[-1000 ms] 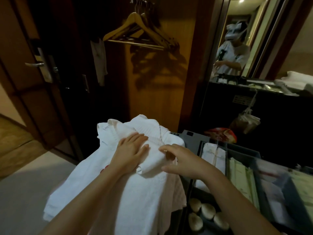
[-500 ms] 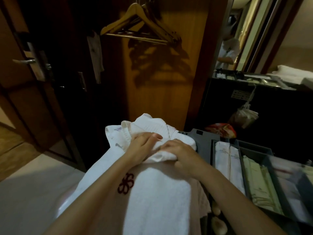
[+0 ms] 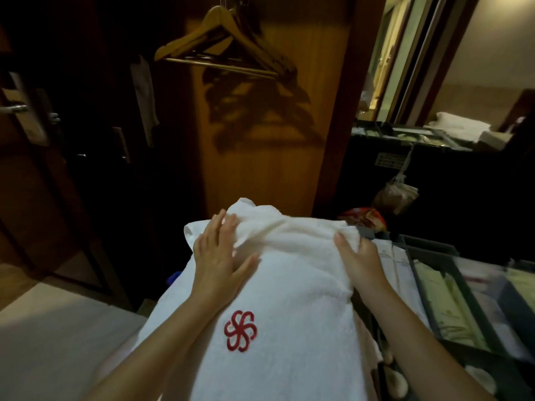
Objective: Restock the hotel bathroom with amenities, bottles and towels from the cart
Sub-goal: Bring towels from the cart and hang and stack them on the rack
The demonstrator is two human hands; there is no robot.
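Note:
A thick white towel (image 3: 292, 287) with a red flower emblem (image 3: 240, 330) lies on the stack at the cart's left end. My left hand (image 3: 215, 256) lies flat on its left side, fingers straight and spread toward the far folded edge. My right hand (image 3: 357, 256) grips the towel's right edge, thumb on top and fingers curled under the fold. More white linen bunches up beyond the towel's far end.
The grey cart tray (image 3: 434, 273) to the right holds packets in compartments and white folded sachets. Wooden hangers (image 3: 225, 47) hang in the open wardrobe ahead. A red packet (image 3: 366, 217) and a tied bag (image 3: 396, 195) sit behind the cart; a door handle (image 3: 13, 108) is at left.
My hands moved apart from the middle of the pile to the towel's two sides. The towel with the red emblem now lies spread smooth on top, and the view has shifted closer.

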